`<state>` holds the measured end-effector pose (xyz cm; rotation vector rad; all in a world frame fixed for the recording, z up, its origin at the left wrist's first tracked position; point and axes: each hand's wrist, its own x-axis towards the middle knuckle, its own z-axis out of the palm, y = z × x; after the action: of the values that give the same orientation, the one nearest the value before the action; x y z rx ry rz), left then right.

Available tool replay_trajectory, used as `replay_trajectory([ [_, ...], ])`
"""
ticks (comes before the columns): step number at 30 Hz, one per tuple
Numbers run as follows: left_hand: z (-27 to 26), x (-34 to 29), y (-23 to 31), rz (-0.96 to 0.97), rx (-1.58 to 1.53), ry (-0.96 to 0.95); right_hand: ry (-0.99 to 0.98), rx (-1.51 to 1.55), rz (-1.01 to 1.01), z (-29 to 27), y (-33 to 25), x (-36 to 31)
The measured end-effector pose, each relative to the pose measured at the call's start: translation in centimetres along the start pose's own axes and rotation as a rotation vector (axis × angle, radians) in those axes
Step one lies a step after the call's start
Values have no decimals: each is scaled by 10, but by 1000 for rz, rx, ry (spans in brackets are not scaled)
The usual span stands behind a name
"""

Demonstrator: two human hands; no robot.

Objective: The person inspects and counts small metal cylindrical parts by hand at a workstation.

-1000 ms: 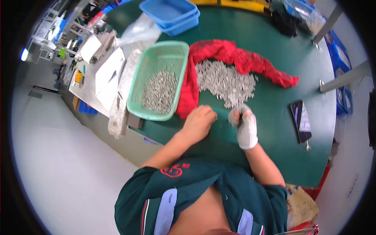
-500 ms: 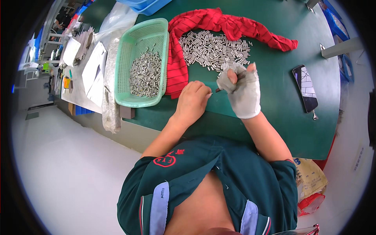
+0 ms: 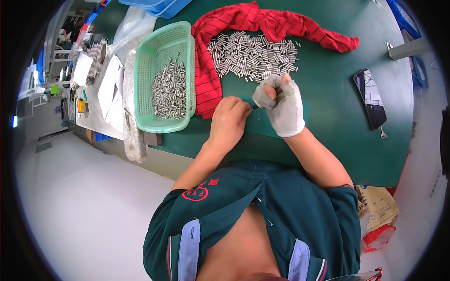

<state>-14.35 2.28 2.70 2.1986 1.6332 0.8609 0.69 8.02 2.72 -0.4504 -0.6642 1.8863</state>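
Observation:
My left hand [image 3: 229, 117], bare, is closed in a pinch over the green table [image 3: 328, 105]. A small metal pin, mostly hidden by the fingers, sits at its fingertips. My right hand [image 3: 285, 107] wears a whitish-grey glove that leaves some fingertips bare. It is closed round a slim dark tool [image 3: 255, 107], whose tip meets the left fingertips; the tool's kind is not clear. Beyond the hands lies a spread of short silvery metal pins [image 3: 253, 55]. Many more pins [image 3: 169, 91] lie in a pale green plastic basket [image 3: 188, 70] at the left.
A red striped cloth [image 3: 208, 89] curves round the loose pins. A phone [image 3: 369, 98] lies at the right, near a grey metal post [image 3: 410, 48]. Left of the basket are plastic wrap [image 3: 133, 136] and white papers [image 3: 110, 89]. A blue bin [image 3: 161, 7] stands at the back.
My right hand has moved left, bringing the dark tool's tip to my left fingertips. The view has shifted slightly. Both hands keep their grip.

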Motion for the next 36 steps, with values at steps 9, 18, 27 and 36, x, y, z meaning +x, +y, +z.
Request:
replay_trajectory([
  [9,0,0,0,-8,-7,0,-16,38,15,-3,3,0],
  [18,0,0,0,-14,-16,0,31,-64,44,4,-2,-1],
  [27,3,-1,-1,-12,-18,6,-3,6,27,-1,3,-3],
  [36,8,-4,-4,-11,-37,55,-48,-56,18,-1,5,-6],
])
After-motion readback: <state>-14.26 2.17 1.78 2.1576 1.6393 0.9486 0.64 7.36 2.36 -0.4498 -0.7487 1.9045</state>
